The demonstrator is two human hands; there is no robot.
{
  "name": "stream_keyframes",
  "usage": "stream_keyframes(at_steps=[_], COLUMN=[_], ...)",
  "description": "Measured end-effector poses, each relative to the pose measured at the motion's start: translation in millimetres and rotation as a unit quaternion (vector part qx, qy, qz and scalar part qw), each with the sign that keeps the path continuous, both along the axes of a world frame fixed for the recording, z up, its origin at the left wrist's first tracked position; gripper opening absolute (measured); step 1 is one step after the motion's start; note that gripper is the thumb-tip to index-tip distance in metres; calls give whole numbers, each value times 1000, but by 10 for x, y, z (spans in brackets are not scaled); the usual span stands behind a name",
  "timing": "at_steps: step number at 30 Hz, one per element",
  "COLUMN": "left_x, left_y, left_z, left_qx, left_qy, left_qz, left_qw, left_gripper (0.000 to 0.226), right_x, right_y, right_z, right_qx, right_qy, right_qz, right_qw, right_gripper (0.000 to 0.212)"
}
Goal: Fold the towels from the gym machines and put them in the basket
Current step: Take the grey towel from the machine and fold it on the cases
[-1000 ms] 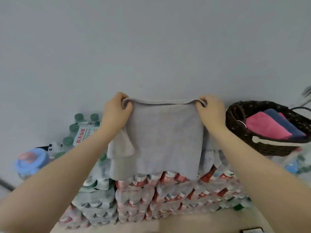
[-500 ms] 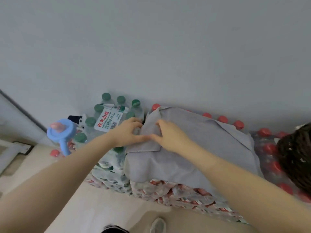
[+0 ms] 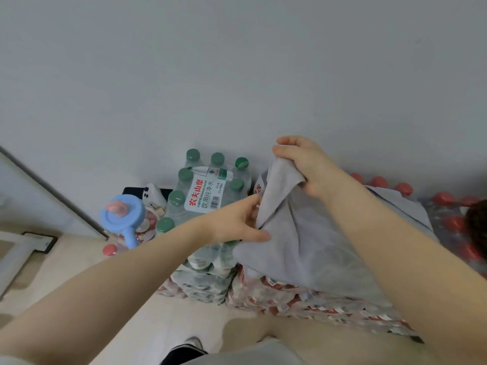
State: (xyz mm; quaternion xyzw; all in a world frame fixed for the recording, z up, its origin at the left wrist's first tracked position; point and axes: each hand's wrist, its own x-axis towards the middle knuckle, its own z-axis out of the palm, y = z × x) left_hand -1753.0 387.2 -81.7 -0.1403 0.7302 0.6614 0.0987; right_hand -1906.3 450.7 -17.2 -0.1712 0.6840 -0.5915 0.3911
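Observation:
A grey towel (image 3: 311,241) lies spread over shrink-wrapped packs of red-capped bottles (image 3: 303,296). My right hand (image 3: 303,164) pinches the towel's left corner and holds it lifted above the pack. Lower down, my left hand (image 3: 242,222) grips the towel's left edge with the thumb on top and the fingers under the cloth. Only a dark sliver of the woven basket (image 3: 478,225) shows at the right border.
A pack of green-capped water bottles (image 3: 205,191) stands left of the towel, against the grey wall. A blue-lidded jar (image 3: 123,217) sits further left by a wall corner. Beige floor and my shoe (image 3: 184,346) lie below.
One second ago both hands held the towel up by its top corners. It then came down onto the bottle packs, and now my right hand has lifted its left corner.

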Motion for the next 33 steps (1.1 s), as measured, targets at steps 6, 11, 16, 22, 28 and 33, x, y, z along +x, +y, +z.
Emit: stream_keyframes(at_steps=[6,11,16,22,28,33], left_x=[163,441,700,872,871,346], left_y=[-172,-531,-897,-1125,-1153,-693], left_z=[87,242,208,-75,-279,-120], left_qx=[126,109,-66,-304,-406,-444], left_qy=[26,63,19,-89,-83,78], left_qz=[128,245,306,316,279,79], left_qw=[983,961,950,894,866,889], left_gripper=[12,19,38,21,30,39], right_x=[93,155,375,704,739,443], right_y=[-289,-575,-995,-1273,-912,-61], right_z=[110,-16,-106,-313,-681,-811], right_qx=[-97,-28,-39,-40,61,128], right_qy=[-123,35,245,232,375,406], right_qz=[-98,-136,-131,102,155,20], right_qw=[983,990,960,966,912,905], right_gripper=[19,28,22,31,25,21])
